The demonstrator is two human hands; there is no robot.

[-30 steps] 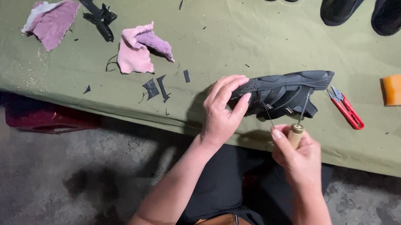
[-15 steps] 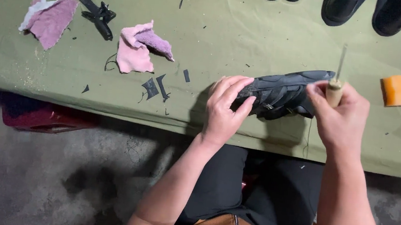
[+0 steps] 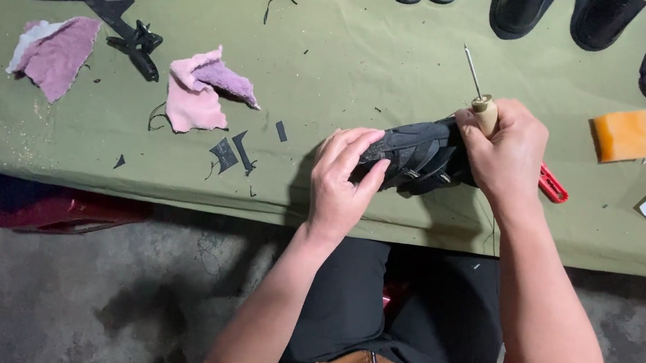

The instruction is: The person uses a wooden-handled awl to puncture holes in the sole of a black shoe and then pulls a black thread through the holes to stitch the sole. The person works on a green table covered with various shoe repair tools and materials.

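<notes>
While left fingers (image 3: 358, 157) clasp the shoe (image 3: 423, 154), right fingers (image 3: 499, 133) grip an awl (image 3: 482, 102).

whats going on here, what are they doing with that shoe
A person seated at a green-covered table works on a black shoe. The left hand steadies the shoe at its near end, while the right hand grips a wooden-handled awl, its needle pointing up and away from the shoe. Red-handled pliers lie partly under the right hand, with pink cloth scraps off to the left.
</notes>
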